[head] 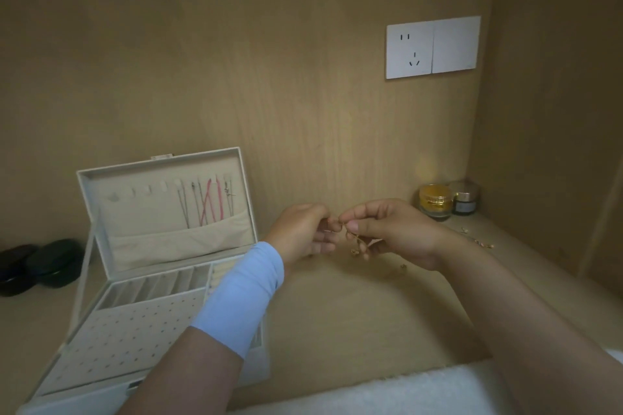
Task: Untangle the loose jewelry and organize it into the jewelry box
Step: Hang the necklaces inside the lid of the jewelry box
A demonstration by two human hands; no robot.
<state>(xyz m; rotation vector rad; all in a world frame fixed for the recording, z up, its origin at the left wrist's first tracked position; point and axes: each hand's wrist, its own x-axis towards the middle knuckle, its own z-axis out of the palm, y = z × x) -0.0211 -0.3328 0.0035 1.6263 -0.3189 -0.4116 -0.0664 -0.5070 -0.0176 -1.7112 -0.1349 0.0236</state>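
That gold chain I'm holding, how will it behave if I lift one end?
Probably floppy: the gold chain droops bunched below the left hand and right hand. Likely light: fingertip pinches carry it. Could snag on itself.

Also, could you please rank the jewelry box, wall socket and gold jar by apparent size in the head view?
1. jewelry box
2. wall socket
3. gold jar
The box sits nearest the camera, though.

Matt wood desk (337, 313), fabric-lined jewelry box (161, 239)
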